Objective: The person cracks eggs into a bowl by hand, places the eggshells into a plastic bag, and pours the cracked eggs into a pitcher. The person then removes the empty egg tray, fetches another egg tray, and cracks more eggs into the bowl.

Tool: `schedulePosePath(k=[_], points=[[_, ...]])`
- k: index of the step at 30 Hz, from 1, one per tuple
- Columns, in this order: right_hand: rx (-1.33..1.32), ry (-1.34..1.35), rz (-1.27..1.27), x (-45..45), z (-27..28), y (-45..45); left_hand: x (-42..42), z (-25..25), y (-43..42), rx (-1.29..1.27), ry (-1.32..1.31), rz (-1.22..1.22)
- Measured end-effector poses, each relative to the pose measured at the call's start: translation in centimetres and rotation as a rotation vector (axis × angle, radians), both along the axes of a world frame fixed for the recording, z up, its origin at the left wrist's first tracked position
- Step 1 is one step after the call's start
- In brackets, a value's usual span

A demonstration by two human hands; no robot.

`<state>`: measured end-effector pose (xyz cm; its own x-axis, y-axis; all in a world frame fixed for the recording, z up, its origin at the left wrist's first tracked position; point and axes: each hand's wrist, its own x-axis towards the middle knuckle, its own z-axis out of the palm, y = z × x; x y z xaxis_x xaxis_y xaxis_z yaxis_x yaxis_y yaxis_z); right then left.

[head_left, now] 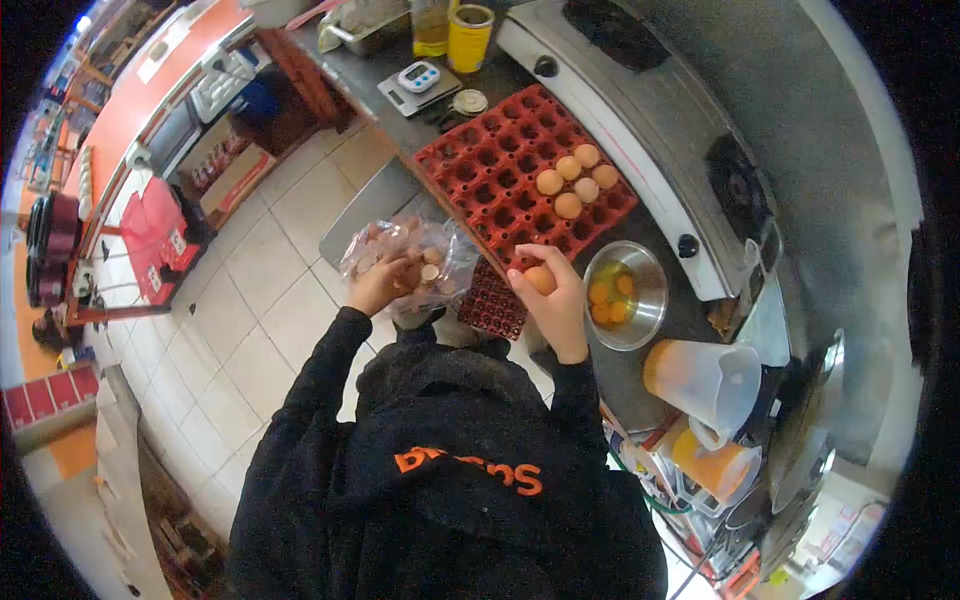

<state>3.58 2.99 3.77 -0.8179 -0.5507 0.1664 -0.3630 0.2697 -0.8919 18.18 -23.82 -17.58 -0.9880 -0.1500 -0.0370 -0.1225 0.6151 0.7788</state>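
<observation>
My right hand (558, 312) is closed around a brown egg (540, 279) at the counter's front edge, just left of a steel bowl (654, 325). Several cracked eggs with orange yolks (612, 298) lie in that bowl. Over a clear plastic bag (455, 268) full of broken eggshells (405, 240), my left hand (380, 286) reaches in with fingers stretched out among the shells. Its fingertips are partly lost against them. A red egg tray (490, 160) lies on the counter beyond my hands, with several whole brown eggs (568, 206) at its right side and many bare hollows.
A stove (620, 150) runs along the counter's back. Plastic jugs (705, 380) stand at the right, one holding orange liquid (700, 460). A scale with a timer (418, 78) and a yellow can (470, 38) are at the far end. Another egg tray (492, 303) is below the counter.
</observation>
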Motion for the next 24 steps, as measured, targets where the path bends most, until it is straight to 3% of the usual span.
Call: schedulePosePath(k=[2,4,7,9,11,13,16,20,24], points=[[-0.039,-0.081,-0.069,-0.6,0.0,1.6,-1.0,-1.8,-1.5,-0.163,-0.015,-0.121],[-0.046,-0.199,-0.158,-1.0,0.6,3.8,-2.7,0.4,-2.1,-0.346,0.011,-0.164],[-0.086,-0.266,-0.372,-1.2,0.9,7.8,-6.5,4.0,-2.6,-0.301,-0.210,-0.134],[-0.141,-0.281,-0.478,-1.0,1.0,10.6,-10.3,12.8,-1.1,-0.096,-0.432,-0.131],[-0.239,-0.290,-0.548,-0.6,0.7,13.4,-12.7,21.1,2.8,0.101,-0.209,-0.162],[-0.388,-0.284,-0.576,-0.2,-0.7,15.9,-16.4,21.6,5.6,-0.141,0.132,-0.276],[-0.360,-0.333,-0.613,0.5,-0.5,17.9,-21.9,16.3,8.4,-0.422,0.352,-0.349],[-0.337,-0.321,-0.669,1.3,-0.1,18.9,-24.4,14.7,10.2,-0.566,0.363,-0.383],[-0.412,-0.355,-0.737,1.8,-0.2,19.0,-25.1,16.7,10.2,-0.658,0.260,-0.418]])
